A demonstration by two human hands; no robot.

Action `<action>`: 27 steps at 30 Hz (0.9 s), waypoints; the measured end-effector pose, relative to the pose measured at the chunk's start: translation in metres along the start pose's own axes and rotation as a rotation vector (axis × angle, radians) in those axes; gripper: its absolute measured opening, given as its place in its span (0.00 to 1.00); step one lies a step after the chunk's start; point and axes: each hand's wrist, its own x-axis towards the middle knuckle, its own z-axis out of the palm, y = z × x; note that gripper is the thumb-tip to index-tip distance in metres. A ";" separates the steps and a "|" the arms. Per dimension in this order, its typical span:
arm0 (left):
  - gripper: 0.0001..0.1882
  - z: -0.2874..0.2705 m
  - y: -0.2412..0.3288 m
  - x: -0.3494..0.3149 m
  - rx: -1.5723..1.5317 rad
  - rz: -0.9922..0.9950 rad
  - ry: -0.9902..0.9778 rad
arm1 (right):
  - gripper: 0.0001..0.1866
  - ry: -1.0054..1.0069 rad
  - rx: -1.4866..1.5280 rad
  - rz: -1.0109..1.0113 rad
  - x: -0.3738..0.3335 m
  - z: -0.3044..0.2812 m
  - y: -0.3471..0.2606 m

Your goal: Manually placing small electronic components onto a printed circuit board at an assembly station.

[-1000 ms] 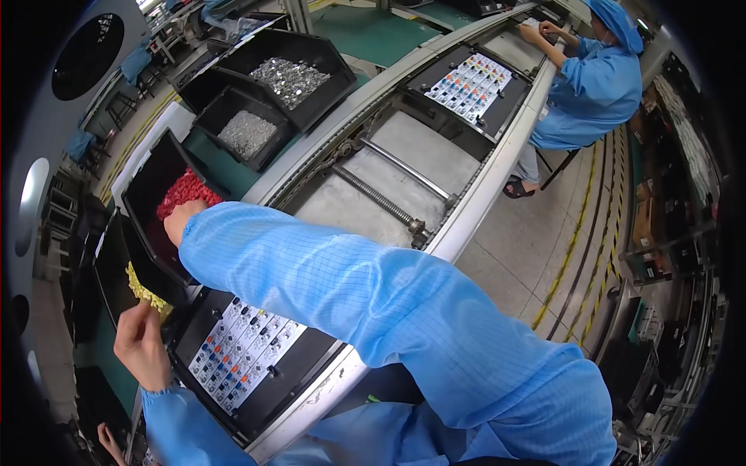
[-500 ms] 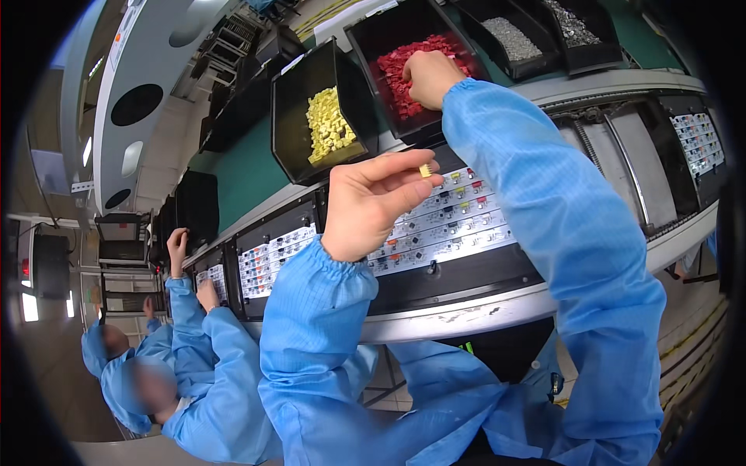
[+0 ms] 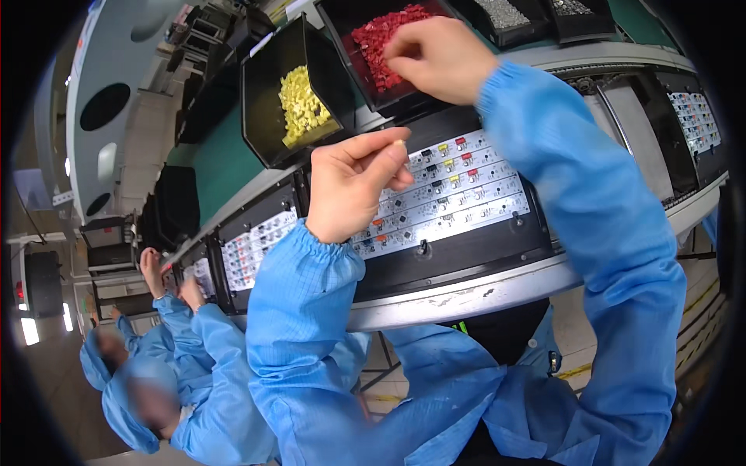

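Note:
My left hand (image 3: 353, 186) is closed in a pinch above the left part of the circuit board panel (image 3: 443, 224). Between thumb and forefinger it holds a small yellow connector (image 3: 401, 143), of which only a pale tip shows. My right hand (image 3: 447, 60), slightly blurred, hangs over the near edge of the bin of red connectors (image 3: 379, 48). Its fingers are curled together, and whatever is between them is hidden. The white boards in the panel carry rows of small black, yellow, red and orange parts.
Left of the red bin stands a black bin (image 3: 259, 113) of yellow connectors (image 3: 299, 109). Bins of clear parts (image 3: 503, 13) and silvery parts (image 3: 571, 7) are at the far right. A metal rail (image 3: 482, 291) borders the line in front. Co-workers in blue (image 3: 225, 388) work at left.
My right hand has drawn back out of the red connectors toward the bin's near edge. My left hand has turned slightly, its pinch now covering most of the yellow connector. The view has shifted.

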 end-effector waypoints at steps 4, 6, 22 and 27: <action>0.10 0.006 0.000 -0.001 0.136 0.123 -0.058 | 0.08 -0.214 0.202 0.005 -0.076 -0.037 -0.012; 0.09 0.007 -0.006 0.005 0.176 0.163 -0.064 | 0.08 -0.231 0.066 -0.148 -0.105 -0.044 -0.011; 0.08 0.006 -0.031 -0.009 0.110 0.285 0.049 | 0.08 -0.398 -0.218 -0.098 -0.132 -0.026 -0.008; 0.08 0.003 -0.033 -0.008 0.115 0.326 0.067 | 0.07 -0.381 -0.236 -0.079 -0.131 -0.024 -0.006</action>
